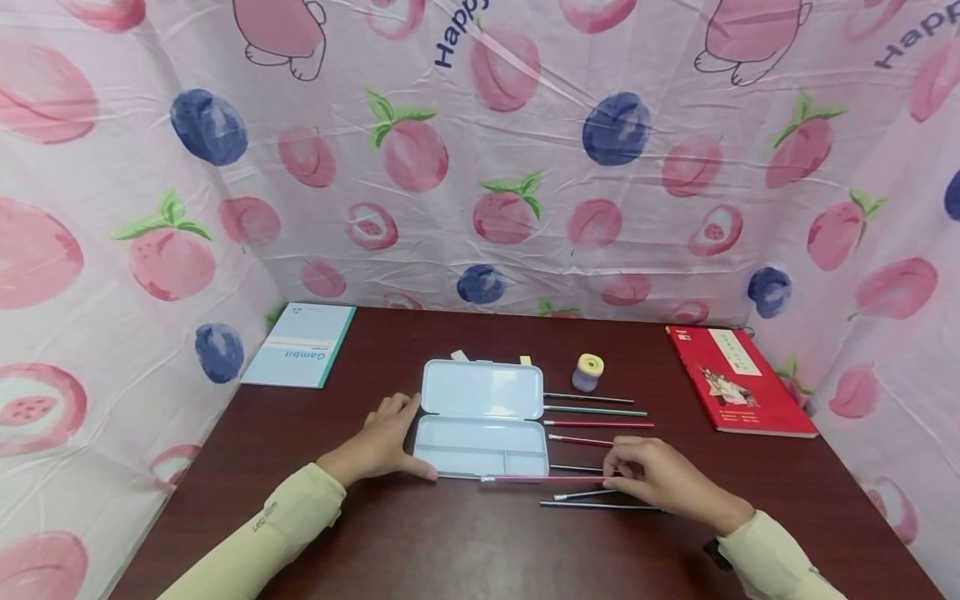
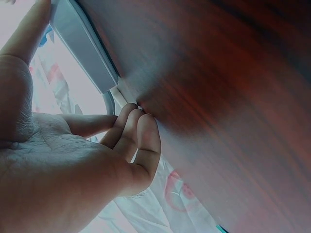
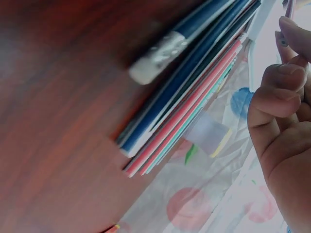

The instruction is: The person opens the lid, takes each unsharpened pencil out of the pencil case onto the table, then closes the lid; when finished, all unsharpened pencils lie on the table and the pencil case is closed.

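Observation:
A pale blue pencil case (image 1: 459,460) lies open on the table, its lid (image 1: 482,389) folded back and its compartments bare. My left hand (image 1: 382,443) is at the case's left side, thumb near the front corner. In the left wrist view the fingers of that hand (image 2: 73,155) are loosely bent, tips at the tabletop. Between thumb and fingertips, my right hand (image 1: 660,477) pinches a pink pencil (image 1: 543,479) near its right end. The pencil's eraser end points left, overlapping the case's front edge. Several pencils lie right of the case, including a dark blue one (image 3: 199,24) with a white eraser.
A small yellow-lidded container (image 1: 588,372) stands behind the pencils. Behind the lid lie a white piece (image 1: 459,356) and a yellow piece (image 1: 526,360). A notebook (image 1: 300,346) is at back left, a red book (image 1: 738,379) at right. A fruit-print curtain (image 1: 480,150) surrounds the table.

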{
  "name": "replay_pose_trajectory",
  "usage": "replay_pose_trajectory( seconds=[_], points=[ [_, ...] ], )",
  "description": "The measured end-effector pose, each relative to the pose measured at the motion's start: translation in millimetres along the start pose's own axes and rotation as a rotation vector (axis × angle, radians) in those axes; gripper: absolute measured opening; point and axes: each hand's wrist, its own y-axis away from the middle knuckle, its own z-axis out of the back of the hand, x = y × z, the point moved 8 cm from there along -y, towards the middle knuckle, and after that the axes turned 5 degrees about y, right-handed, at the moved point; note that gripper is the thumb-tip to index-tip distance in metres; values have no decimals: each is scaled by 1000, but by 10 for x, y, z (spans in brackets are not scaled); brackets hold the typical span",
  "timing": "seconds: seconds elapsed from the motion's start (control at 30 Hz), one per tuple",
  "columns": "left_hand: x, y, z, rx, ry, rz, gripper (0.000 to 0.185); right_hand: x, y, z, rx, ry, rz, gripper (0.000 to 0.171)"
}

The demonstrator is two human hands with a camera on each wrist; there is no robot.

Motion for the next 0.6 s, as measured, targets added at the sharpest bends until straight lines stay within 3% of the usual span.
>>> replay_pose_trajectory(
  seconds=[0.6],
  points=[
    [12,-6,-18,-1,2,4,137,-151,362,35,-38,-58,87,17]
  ],
)
